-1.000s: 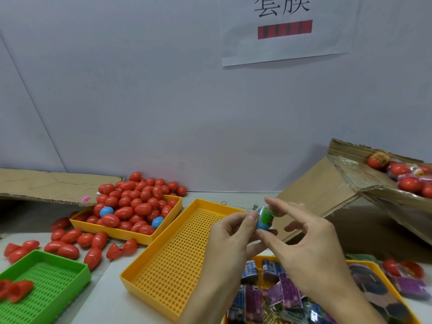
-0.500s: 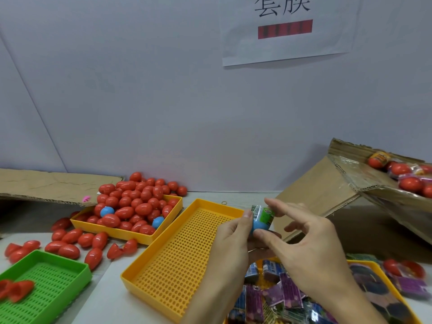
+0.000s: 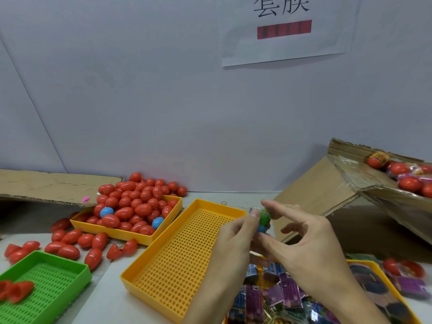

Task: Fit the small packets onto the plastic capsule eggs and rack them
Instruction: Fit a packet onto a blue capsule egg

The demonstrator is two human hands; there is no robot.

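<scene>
A: Walk me across the desk, left to right.

B: At eight o'clock, a green perforated tray holding a few red egg halves. At ten o'clock, a yellow tray heaped with red capsule eggs plus two blue ones. In the middle, the empty yellow perforated rack.

A: And the hands?

B: Raised at about three o'clock, over the rack's far right corner. The left hand pinches a blue capsule egg between thumb and fingers. The right hand nips the green packet on its top, other fingers spread loose.

A: Which step?

B: Fitting, I'd judge; the packet seems partly on, though it's small and half hidden. Next it needs drawing down snug, then setting in the rack. More packets wait in the tray at five o'clock.
</scene>
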